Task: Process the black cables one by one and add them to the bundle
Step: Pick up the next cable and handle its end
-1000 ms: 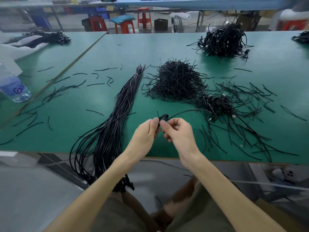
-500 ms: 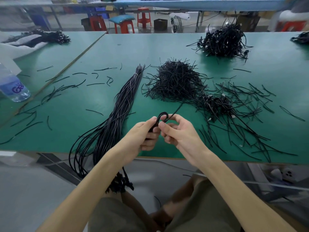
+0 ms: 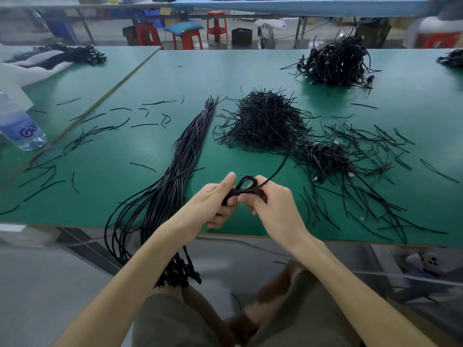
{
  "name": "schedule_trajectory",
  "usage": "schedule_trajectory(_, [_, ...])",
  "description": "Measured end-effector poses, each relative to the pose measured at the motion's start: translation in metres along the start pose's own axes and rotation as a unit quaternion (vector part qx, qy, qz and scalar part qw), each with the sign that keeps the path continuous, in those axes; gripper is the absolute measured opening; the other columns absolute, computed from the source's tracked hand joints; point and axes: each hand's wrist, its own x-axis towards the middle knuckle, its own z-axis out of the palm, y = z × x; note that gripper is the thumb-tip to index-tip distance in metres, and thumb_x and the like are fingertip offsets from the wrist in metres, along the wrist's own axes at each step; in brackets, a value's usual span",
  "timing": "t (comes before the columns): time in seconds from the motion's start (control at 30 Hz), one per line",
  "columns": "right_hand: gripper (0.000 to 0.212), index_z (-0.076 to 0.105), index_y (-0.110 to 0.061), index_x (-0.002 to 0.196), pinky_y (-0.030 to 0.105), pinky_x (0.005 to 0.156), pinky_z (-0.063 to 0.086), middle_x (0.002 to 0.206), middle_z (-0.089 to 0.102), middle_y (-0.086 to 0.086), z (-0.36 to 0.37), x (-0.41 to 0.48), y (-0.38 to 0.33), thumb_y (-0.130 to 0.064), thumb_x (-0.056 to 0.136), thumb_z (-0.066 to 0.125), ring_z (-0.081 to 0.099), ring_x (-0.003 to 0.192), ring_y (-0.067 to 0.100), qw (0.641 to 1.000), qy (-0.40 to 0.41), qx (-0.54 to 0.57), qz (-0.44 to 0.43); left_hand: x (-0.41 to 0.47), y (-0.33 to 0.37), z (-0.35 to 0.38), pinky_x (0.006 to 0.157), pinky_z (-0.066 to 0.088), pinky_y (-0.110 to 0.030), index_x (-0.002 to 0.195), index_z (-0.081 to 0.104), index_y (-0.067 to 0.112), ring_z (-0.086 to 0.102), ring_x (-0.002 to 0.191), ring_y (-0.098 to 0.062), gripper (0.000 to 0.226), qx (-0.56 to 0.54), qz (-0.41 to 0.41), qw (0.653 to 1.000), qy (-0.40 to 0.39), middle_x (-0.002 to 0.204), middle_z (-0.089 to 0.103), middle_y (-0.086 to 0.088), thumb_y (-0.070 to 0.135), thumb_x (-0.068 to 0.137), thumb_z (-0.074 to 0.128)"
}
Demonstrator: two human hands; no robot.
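I'm holding one black cable right around the middle of the frame, just above the near edge of the green bench, and it's sitting in a small loop between my hands. My left hand is curling around the lower part of that loop with the thumb poking up beside it. My right hand is gripping the other side, fingers folded in on the cable. The loose end is trailing up and to the right, heading toward a small tangle of cables with USB plugs showing. The bundle is lying just left of my hands, running diagonally from the upper centre, where a pale tie is wrapping it. From there it's running down over the bench edge, and its lower end is hanging off behind my left forearm. A big heap of short black ties is sitting right of the bundle's top end. More loose ones are lying scattered across the right and left sides of the bench. Another dark cable pile is sitting in the upper right, and a water bottle is lying at the left edge. Red stools are standing along the top of the frame.
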Motion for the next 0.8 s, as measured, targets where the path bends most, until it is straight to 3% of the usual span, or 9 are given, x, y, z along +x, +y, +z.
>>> schedule_trajectory(0.07, [0.016,0.058,-0.006,0.082,0.024,0.062,0.043,0.068,0.063,-0.001,0.002,-0.002,0.000,-0.007,0.093,0.069,0.054,0.062,0.014,1.000,0.005,-0.008,-0.006,0.001,-0.001,0.005,0.037,0.018,-0.022,0.058,0.043,0.025,0.018,0.043,-0.013,0.059,0.021,0.011,0.999,0.039,0.052,0.028,0.006,0.059,0.105,0.034])
schedule_trajectory(0.17, [0.012,0.057,-0.001,0.085,0.021,0.065,0.041,0.072,0.062,0.004,0.000,-0.004,0.001,-0.001,0.094,0.065,0.054,0.068,0.020,1.000,0.004,-0.025,-0.019,0.003,-0.002,0.009,0.037,0.016,-0.019,0.056,0.042,0.023,0.018,0.038,-0.014,0.060,0.042,0.029,0.996,0.077,0.047,0.029,0.004,0.055,0.107,0.034])
schedule_trajectory(0.33, [0.020,0.058,-0.012,0.083,0.010,0.068,0.038,0.076,0.058,-0.010,0.000,-0.006,-0.003,0.003,0.093,0.064,0.055,0.073,0.001,0.994,0.047,-0.052,-0.079,-0.001,-0.003,0.018,0.038,0.022,-0.020,0.055,0.048,0.021,0.022,0.037,-0.016,0.063,-0.014,0.000,0.997,0.082,0.047,0.028,0.001,0.053,0.107,0.032])
schedule_trajectory(0.43, [0.018,0.057,-0.005,0.080,0.014,0.064,0.035,0.074,0.056,-0.003,0.000,-0.005,-0.002,0.000,0.095,0.065,0.049,0.067,0.005,0.990,0.092,-0.058,-0.095,-0.007,0.001,0.022,0.041,0.034,-0.022,0.057,0.063,0.016,0.037,0.038,-0.019,0.075,-0.001,0.001,0.999,0.039,0.046,0.045,-0.005,0.059,0.107,0.026])
schedule_trajectory(0.53, [0.018,0.055,-0.007,0.082,0.021,0.062,0.040,0.072,0.054,-0.006,-0.003,-0.004,0.001,-0.005,0.099,0.062,0.050,0.066,0.013,0.987,0.101,-0.071,-0.100,-0.016,0.010,0.017,0.046,0.044,-0.026,0.073,0.075,0.010,0.047,0.044,-0.024,0.082,-0.022,-0.001,0.999,-0.049,0.058,0.061,-0.012,0.065,0.105,0.023])
schedule_trajectory(0.6, [0.017,0.054,-0.007,0.083,0.024,0.063,0.041,0.076,0.054,-0.006,-0.003,-0.005,0.000,-0.006,0.099,0.060,0.051,0.070,0.015,0.985,0.101,-0.084,-0.114,-0.019,0.017,0.011,0.049,0.049,-0.028,0.080,0.076,0.007,0.053,0.047,-0.026,0.083,0.001,0.024,0.998,-0.062,0.064,0.067,-0.015,0.066,0.104,0.024])
schedule_trajectory(0.7, [0.018,0.054,-0.005,0.082,0.025,0.061,0.041,0.076,0.055,-0.003,-0.004,-0.006,-0.002,-0.004,0.099,0.060,0.050,0.069,0.016,0.987,0.094,-0.068,-0.111,-0.018,0.026,0.004,0.053,0.050,-0.027,0.076,0.078,0.011,0.057,0.049,-0.022,0.074,0.091,0.106,0.990,-0.011,0.062,0.068,-0.007,0.064,0.100,0.032])
schedule_trajectory(0.8, [0.018,0.055,-0.002,0.081,0.039,0.061,0.045,0.074,0.062,0.007,-0.005,-0.005,-0.007,-0.001,0.098,0.061,0.054,0.067,0.026,0.993,0.053,-0.036,-0.102,-0.017,0.027,-0.003,0.059,0.037,-0.022,0.060,0.068,0.042,0.047,0.056,-0.006,0.042,0.276,0.236,0.930,0.051,0.069,0.056,0.010,0.055,0.094,0.048])
